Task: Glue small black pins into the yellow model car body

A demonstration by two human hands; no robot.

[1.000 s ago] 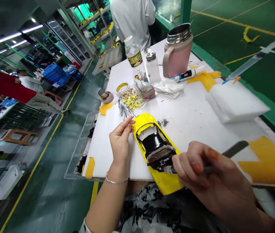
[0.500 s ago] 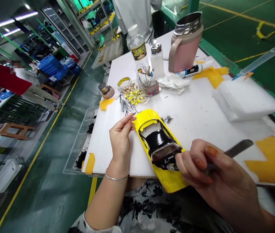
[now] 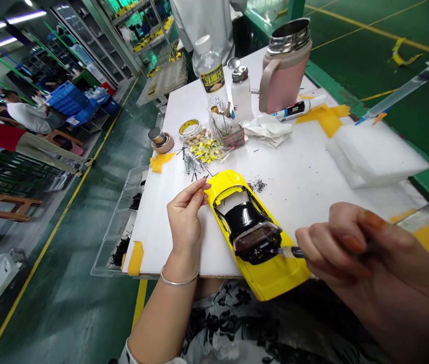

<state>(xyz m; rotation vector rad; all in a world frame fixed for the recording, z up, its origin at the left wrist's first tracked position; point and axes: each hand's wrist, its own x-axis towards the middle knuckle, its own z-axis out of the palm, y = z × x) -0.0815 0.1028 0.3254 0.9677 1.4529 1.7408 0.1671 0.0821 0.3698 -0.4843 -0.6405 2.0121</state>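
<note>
My left hand (image 3: pixel 186 217) pinches thumb and forefinger together just beside the upper end of a glossy yellow model car body (image 3: pixel 275 275); I cannot tell whether anything is between them. My right hand (image 3: pixel 350 253) grips a slim metal-bladed tool (image 3: pixel 426 208), its dark tip (image 3: pixel 292 252) at the car's black lower section. The car lies on a white work board (image 3: pixel 184 242), near a scatter of black specks (image 3: pixel 258 185). At upper right stands a pink steel-topped flask (image 3: pixel 284 81), and a white foam pad (image 3: pixel 377 154) lies right of the car.
</note>
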